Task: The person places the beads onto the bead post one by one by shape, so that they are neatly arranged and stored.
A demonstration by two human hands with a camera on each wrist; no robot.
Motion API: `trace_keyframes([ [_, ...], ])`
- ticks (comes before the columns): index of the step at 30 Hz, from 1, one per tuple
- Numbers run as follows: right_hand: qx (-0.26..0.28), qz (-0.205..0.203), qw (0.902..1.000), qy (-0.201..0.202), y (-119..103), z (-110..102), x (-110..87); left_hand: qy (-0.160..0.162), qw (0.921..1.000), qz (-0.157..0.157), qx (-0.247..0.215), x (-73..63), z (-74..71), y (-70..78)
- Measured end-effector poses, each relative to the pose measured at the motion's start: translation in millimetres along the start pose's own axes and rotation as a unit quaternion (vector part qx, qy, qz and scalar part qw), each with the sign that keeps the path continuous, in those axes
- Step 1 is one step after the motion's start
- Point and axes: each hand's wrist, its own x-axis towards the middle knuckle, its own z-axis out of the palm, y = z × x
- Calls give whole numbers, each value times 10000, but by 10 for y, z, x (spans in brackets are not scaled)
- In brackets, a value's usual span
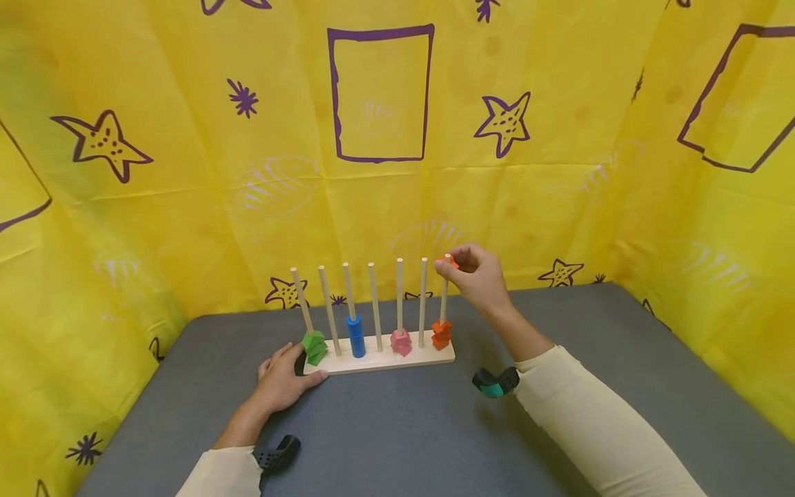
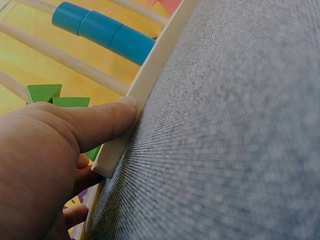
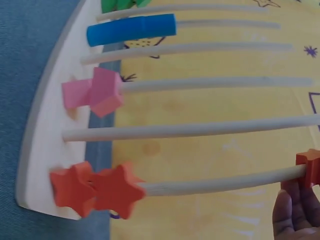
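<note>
At the far side of the table, a wooden peg stacker has a long pale base and several upright pegs. My right hand pinches an orange star at the top of the rightmost peg, and the peg tip passes through it. Lower on that peg sit two orange stars, tilted differently. My left hand holds the base's left end, thumb along its front edge and fingers behind. Green triangular blocks fill the bottom of the leftmost peg, next to that hand.
Blue cylinders are stacked on the third peg from the left. Pink blocks sit on the fifth. Other pegs stand bare between them. A grey table lies below, with a yellow patterned cloth hanging behind and at both sides.
</note>
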Motion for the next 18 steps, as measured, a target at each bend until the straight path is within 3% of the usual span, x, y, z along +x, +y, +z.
trace_keyframes([
  [9, -314, 329, 9990, -54, -155, 67, -215, -9, 10000, -26, -14, 5, -8, 15],
  [18, -467, 654, 9968, 20, 406, 115, -306, -2, 10000, -20, 19, 1, 3, 7],
])
